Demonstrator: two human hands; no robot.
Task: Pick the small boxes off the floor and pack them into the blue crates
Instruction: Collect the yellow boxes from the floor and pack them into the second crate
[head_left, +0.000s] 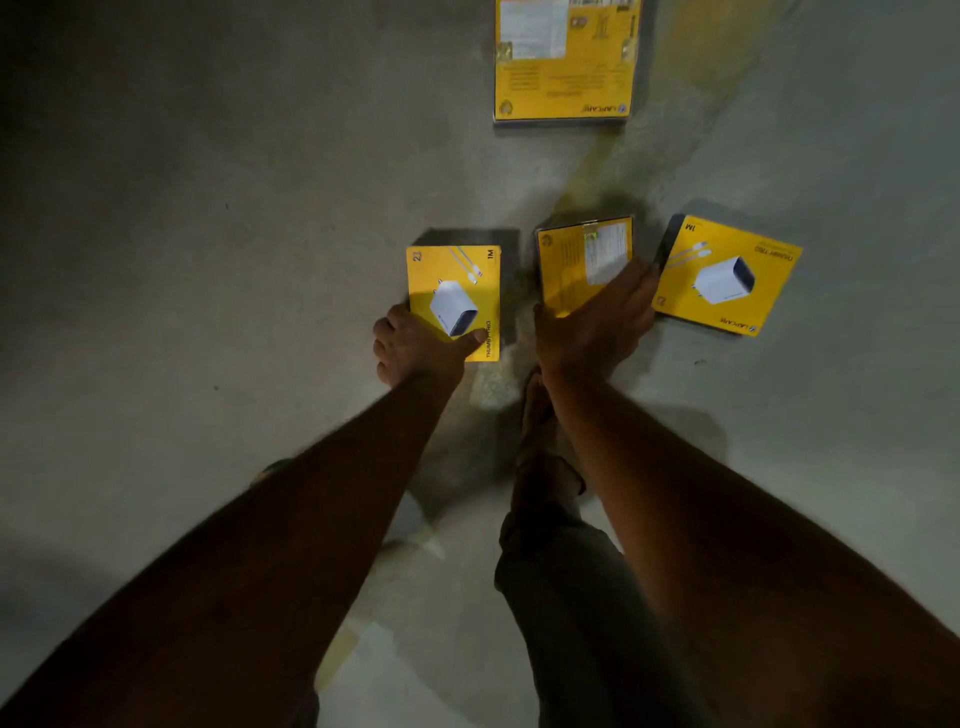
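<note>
Several small yellow boxes are in view over a grey concrete floor. My left hand (415, 348) grips the near corner of a yellow charger box (457, 291), thumb on its printed top. My right hand (597, 322) holds a second yellow box (576, 260), its label side up, fingers spread across its near edge. A third yellow box (727, 275) lies flat on the floor just right of my right hand. A fourth yellow box (566, 67) lies farther away at the top. No blue crate is in view.
My legs and feet (540, 431) stand below the hands on the concrete floor (208, 234). A faded yellow painted stripe (670, 67) runs diagonally across the floor past the far box. Open floor spreads left and right.
</note>
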